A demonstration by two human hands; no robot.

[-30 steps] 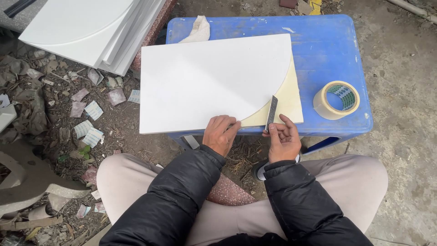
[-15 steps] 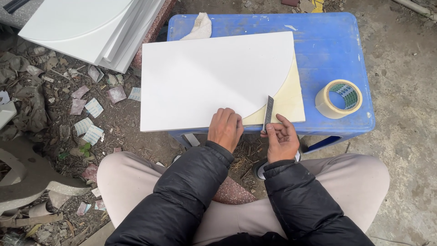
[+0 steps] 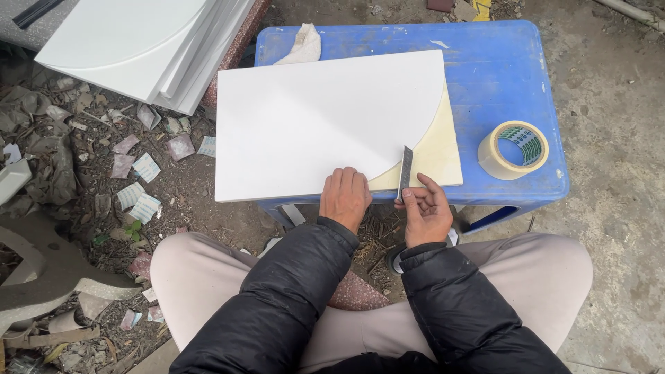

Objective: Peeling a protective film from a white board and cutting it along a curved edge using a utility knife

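Observation:
A white board (image 3: 325,121) with a curved right edge lies on a cream sheet (image 3: 436,156) on a blue plastic table (image 3: 506,62). My left hand (image 3: 344,197) presses flat on the board's near edge. My right hand (image 3: 424,213) grips a thin metal blade (image 3: 405,172), whose tip rests at the curved edge where white meets cream. Black sleeves and light trousers fill the lower view.
A roll of tape (image 3: 514,149) sits on the table's right side and a crumpled rag (image 3: 301,45) at its far edge. White boards (image 3: 145,41) are stacked at the upper left. Paper scraps (image 3: 138,187) litter the dirt ground to the left.
Both hands have stayed at the board's near edge. The blade has shifted slightly along the curved edge, and the head camera has moved a little.

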